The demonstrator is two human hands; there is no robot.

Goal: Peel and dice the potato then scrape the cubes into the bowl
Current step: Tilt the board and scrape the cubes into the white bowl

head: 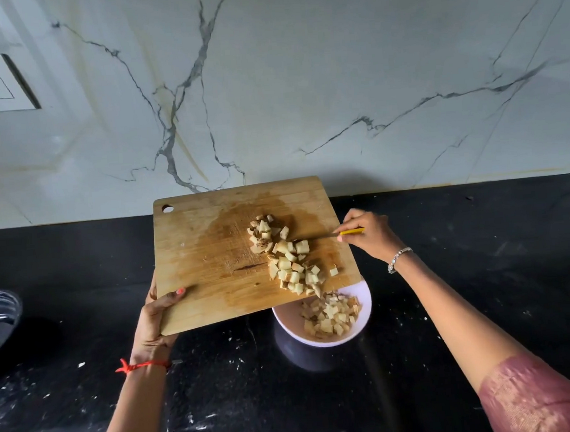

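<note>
The black counter (485,268) is lying open on the right and near sides. You are holding the wooden cutting board (211,255) tilted, with its near-right corner overhanging the bowl (365,311). Your left hand (155,321) is gripping the board's near-left edge, thumb on top. Your right hand (367,233) is pinching the yellow-handled knife (351,231) at the board's right edge. The potato cubes (291,266) are trailing from mid-board to the near-right edge, with more lying in the bowl.
</note>
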